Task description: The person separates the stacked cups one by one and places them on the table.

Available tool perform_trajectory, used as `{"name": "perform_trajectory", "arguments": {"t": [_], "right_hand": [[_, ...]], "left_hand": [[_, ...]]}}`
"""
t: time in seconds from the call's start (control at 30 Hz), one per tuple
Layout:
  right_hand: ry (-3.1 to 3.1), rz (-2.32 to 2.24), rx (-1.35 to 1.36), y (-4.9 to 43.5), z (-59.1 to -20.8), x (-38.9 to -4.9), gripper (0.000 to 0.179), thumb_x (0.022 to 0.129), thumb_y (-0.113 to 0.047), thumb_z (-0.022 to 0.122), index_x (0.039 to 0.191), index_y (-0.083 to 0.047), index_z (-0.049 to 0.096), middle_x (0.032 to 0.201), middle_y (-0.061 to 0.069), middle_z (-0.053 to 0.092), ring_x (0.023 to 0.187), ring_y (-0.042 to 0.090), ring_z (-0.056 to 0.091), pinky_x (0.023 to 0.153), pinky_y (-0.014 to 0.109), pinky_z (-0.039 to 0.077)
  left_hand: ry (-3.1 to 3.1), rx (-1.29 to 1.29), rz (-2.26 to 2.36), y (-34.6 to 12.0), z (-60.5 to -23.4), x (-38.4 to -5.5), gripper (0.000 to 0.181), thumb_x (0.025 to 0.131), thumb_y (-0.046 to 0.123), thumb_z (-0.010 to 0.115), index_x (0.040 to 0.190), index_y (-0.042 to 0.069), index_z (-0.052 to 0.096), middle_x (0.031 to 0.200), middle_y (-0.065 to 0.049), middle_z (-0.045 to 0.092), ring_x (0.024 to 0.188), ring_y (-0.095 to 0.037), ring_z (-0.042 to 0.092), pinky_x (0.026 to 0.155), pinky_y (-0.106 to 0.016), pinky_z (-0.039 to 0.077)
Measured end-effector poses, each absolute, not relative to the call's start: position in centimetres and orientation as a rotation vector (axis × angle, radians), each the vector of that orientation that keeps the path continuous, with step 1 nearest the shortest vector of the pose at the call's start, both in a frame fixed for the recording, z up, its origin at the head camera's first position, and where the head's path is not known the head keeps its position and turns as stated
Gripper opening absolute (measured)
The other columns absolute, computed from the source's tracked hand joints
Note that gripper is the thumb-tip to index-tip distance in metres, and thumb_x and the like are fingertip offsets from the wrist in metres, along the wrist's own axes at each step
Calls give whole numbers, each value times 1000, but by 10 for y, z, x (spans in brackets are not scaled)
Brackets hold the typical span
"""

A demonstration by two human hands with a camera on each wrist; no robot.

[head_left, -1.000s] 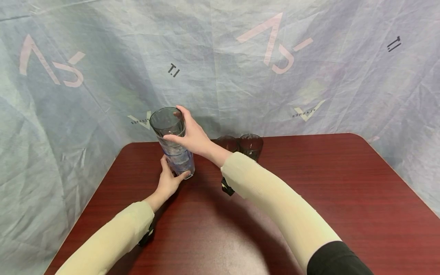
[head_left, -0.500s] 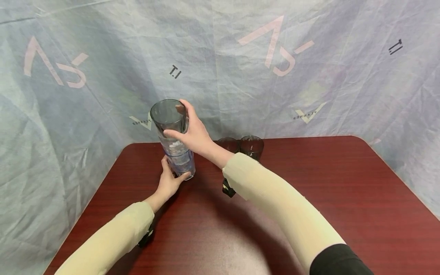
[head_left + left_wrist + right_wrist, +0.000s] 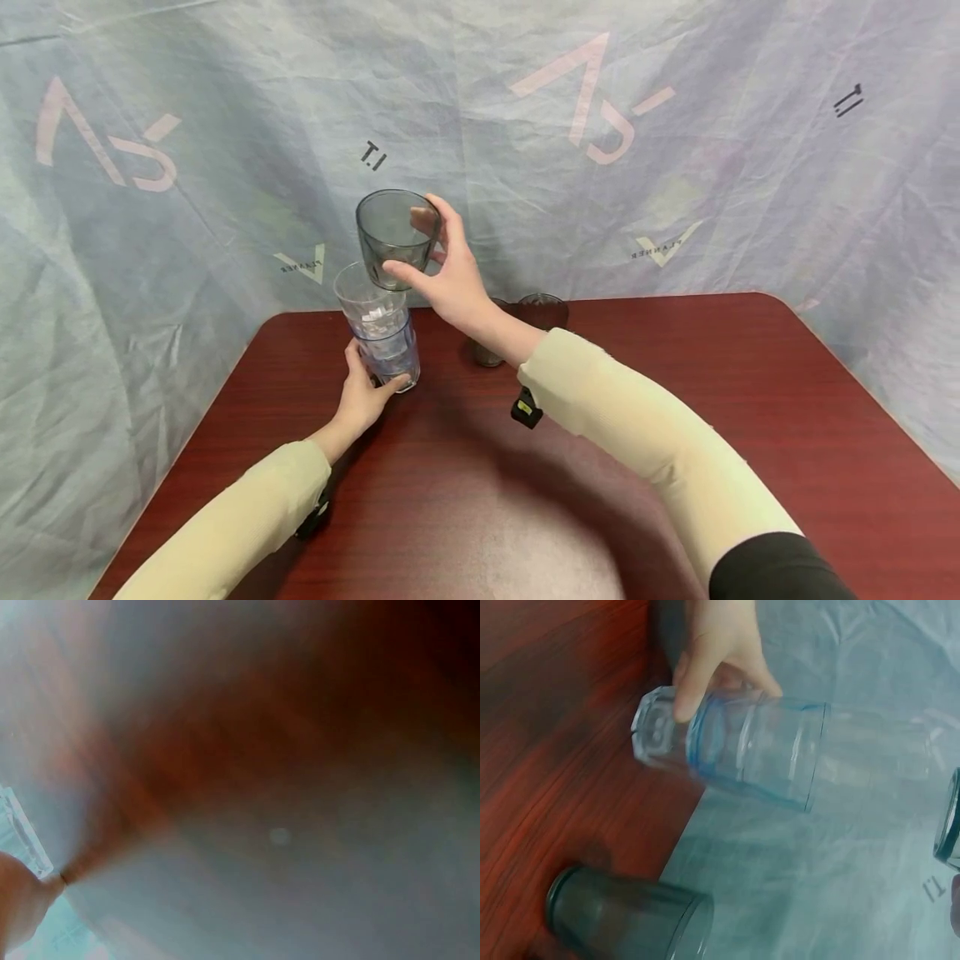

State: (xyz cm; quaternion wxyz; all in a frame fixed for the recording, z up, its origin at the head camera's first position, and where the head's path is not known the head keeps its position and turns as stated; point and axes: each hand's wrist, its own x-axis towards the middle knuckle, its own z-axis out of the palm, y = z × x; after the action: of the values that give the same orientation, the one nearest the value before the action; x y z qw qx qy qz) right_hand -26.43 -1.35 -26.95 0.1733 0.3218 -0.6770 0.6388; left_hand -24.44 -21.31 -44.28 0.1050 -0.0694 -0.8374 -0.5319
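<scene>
My left hand grips the lower part of a stack of clear and blue-tinted glasses, which stands upright on the table. In the right wrist view, the same stack shows its faceted base and a blue rim, with the left hand's fingers round it. My right hand holds a grey-tinted glass by its side, thumb in front and fingers behind. This glass is upright, and its base overlaps the stack's top right in the head view. Only its edge enters the right wrist view.
Behind my right forearm, two more grey glasses stand at the table's back: one glass partly covered by the wrist, another glass beside it. The dark red wooden table ends at a pale printed cloth.
The grey glass was seated in the top of the stack. My right hand has lifted it out, up and to the right. The left hand keeps its grip on the stack's base.
</scene>
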Motion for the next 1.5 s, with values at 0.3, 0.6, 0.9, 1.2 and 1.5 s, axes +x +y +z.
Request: {"name": "perform_trajectory", "arguments": {"t": [0.3, 0.6, 0.9, 1.2, 1.5], "right_hand": [[-1942, 1739, 891, 34, -259, -239, 79, 86, 3, 70, 147, 3, 20, 143, 22, 40, 134, 27, 39, 102, 45, 37], [-1986, 1712, 875, 83, -281, -230, 80, 84, 9, 70, 146, 5, 20, 142, 26, 40, 132, 34, 40, 102, 54, 34], [-1980, 1753, 785, 134, -311, -241, 84, 81, 16, 69, 148, -3, 21, 143, 18, 41, 132, 27, 41, 94, 32, 41], [-1943, 1711, 686, 179, -320, -242, 83, 79, 20, 68, 146, -6, 28, 141, 19, 44, 130, 24, 44, 87, 23, 41], [-2021, 1610, 549, 216, -337, -240, 84, 79, 21, 66, 148, -6, 27, 139, 13, 45, 131, 27, 43, 86, 18, 41]], "left_hand": [[-2459, -182, -1539, -213, -445, -244, 97, 83, 7, 78, 147, 11, 5, 144, -25, 38, 128, -37, 44, 103, -48, 37], [-2462, -189, -1548, -212, -448, -240, 95, 84, 6, 77, 147, 11, 6, 145, -25, 37, 130, -36, 42, 104, -49, 36], [-2457, -188, -1568, -214, -447, -243, 96, 84, 6, 77, 147, 12, 4, 145, -25, 36, 131, -36, 41, 105, -48, 35], [-2452, -202, -1543, -214, -443, -247, 97, 83, 7, 78, 146, 12, 5, 144, -25, 38, 127, -36, 45, 102, -48, 38], [-2445, -224, -1568, -212, -443, -247, 98, 83, 5, 77, 147, 11, 4, 146, -25, 35, 129, -37, 43, 103, -49, 37]]}}
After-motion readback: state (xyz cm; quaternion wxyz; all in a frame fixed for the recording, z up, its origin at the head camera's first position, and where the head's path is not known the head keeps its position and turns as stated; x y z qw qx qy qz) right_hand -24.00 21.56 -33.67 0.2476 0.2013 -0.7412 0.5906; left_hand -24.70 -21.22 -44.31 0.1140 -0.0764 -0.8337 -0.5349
